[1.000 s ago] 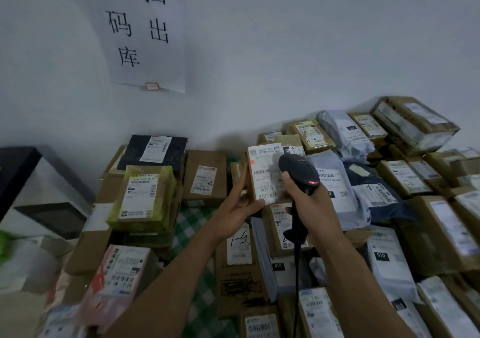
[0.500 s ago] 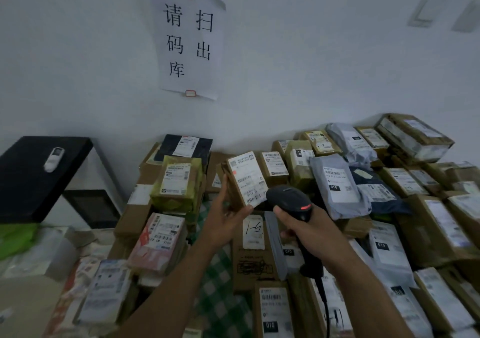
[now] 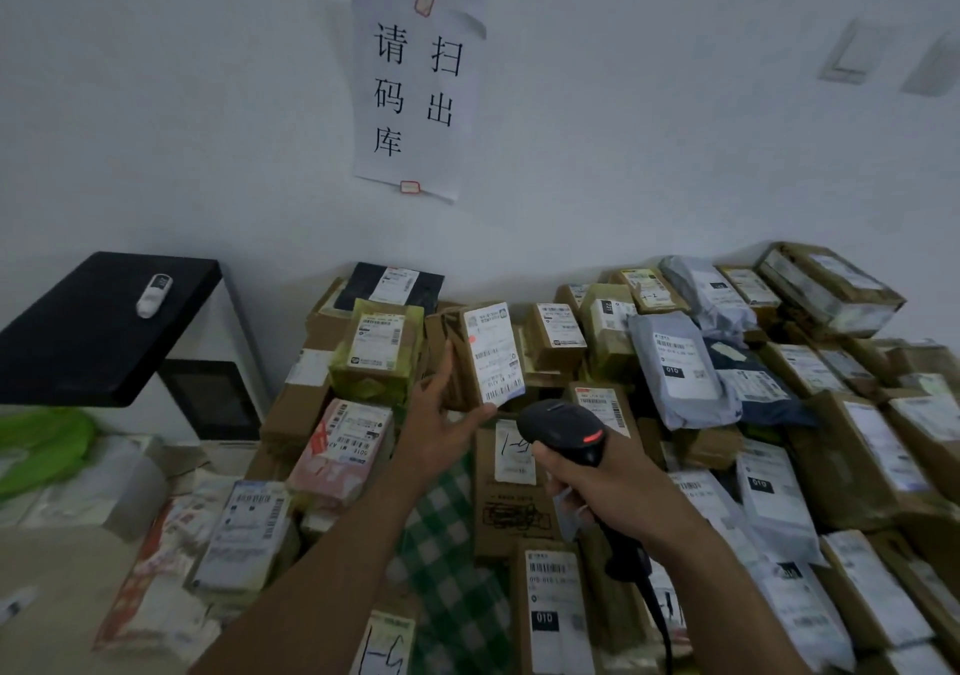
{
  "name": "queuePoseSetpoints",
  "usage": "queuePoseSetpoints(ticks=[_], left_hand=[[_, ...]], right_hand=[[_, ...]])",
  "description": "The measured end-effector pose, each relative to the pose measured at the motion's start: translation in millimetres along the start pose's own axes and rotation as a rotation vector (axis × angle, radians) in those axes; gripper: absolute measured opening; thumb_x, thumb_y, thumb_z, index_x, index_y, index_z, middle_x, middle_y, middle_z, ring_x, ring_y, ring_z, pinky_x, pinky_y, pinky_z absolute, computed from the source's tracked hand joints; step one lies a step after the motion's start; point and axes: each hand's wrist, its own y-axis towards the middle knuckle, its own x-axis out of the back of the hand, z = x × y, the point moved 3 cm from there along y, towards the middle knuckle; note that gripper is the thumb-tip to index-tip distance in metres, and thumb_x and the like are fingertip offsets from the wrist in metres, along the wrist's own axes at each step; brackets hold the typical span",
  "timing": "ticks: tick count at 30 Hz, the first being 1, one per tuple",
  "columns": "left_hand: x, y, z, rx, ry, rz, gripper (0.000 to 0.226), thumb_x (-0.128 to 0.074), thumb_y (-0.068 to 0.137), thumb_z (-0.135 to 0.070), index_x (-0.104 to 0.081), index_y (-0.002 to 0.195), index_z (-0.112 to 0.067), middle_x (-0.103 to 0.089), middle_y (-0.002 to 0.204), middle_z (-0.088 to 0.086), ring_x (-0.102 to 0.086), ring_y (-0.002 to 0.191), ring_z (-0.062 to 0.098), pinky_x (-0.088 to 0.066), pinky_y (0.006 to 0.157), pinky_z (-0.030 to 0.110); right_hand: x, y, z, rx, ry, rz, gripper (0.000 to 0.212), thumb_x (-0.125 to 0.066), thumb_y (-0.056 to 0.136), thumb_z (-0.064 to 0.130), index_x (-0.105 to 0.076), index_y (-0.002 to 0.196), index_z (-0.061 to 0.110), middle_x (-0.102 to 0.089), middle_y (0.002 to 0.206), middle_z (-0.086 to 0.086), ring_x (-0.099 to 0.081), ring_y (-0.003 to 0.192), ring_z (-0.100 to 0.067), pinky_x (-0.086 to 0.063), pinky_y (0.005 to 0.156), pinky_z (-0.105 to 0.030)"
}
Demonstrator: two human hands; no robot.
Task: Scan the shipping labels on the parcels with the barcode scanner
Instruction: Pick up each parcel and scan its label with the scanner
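Observation:
My left hand [image 3: 441, 417] holds a small brown cardboard parcel [image 3: 480, 357] upright above the pile, thumb on its left side and fingers under its lower edge. Its white shipping label [image 3: 493, 352] faces me, slightly tilted. My right hand [image 3: 597, 487] grips the handle of a black barcode scanner [image 3: 563, 427], whose head with a red light sits just below and right of the parcel. The scanner's cable [image 3: 660, 617] runs down past my wrist.
Many labelled cardboard boxes and grey poly mailers [image 3: 675, 362] cover the table with its green checked cloth [image 3: 447, 570]. A black-topped white cabinet [image 3: 104, 321] with a small white device [image 3: 154, 294] stands left. A paper sign [image 3: 415, 92] hangs on the wall.
My left hand has carried the parcel leftward, away from the pile's middle. The right hand has lowered the scanner from the label and drawn it back. The camera has tilted up and left.

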Motion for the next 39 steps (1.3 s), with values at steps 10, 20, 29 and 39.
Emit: queuePoseSetpoints(ticks=[10,20,29,39], left_hand=[[3.9,-2.9,3.3,0.027,0.019,-0.003,0.105,-0.082,0.085,-0.041,-0.010,0.160,-0.053,-0.041,0.160,-0.007,-0.045,0.144,0.015,-0.043,0.116,0.053],[2.4,3.1,7.4,0.043,0.028,0.014,0.108,-0.081,0.076,-0.055,-0.008,0.156,-0.062,-0.034,0.162,-0.004,-0.038,0.148,0.017,-0.040,0.118,0.052],[-2.1,-61.9,-0.8,0.127,-0.033,0.084,0.088,-0.076,0.092,-0.038,-0.017,0.152,-0.064,-0.053,0.145,-0.025,-0.052,0.128,-0.010,-0.048,0.104,0.022],[15.4,-180.2,49.6,0.447,-0.052,0.089,0.077,-0.070,0.097,-0.026,-0.028,0.155,-0.056,-0.058,0.143,-0.022,-0.057,0.125,0.000,-0.048,0.111,0.032]], right_hand=[[0.8,-4.4,-4.6,-0.005,-0.038,0.033,0.023,-0.072,0.094,0.044,-0.067,0.114,0.035,-0.078,0.083,-0.002,-0.071,0.069,-0.008,-0.054,0.062,-0.017],[1.8,0.8,-9.2,0.016,-0.007,0.047,0.027,-0.072,0.094,0.044,-0.066,0.118,0.035,-0.078,0.083,-0.002,-0.072,0.070,-0.009,-0.055,0.064,-0.018],[-7.5,1.2,-35.3,-0.004,0.064,0.002,0.021,-0.073,0.094,0.041,-0.069,0.113,0.033,-0.079,0.087,0.011,-0.071,0.064,-0.001,-0.050,0.056,-0.013],[-55.8,-8.9,-78.4,-0.055,-0.013,0.049,0.023,-0.074,0.091,0.047,-0.064,0.112,0.048,-0.076,0.092,0.017,-0.073,0.074,-0.009,-0.056,0.061,-0.022]])
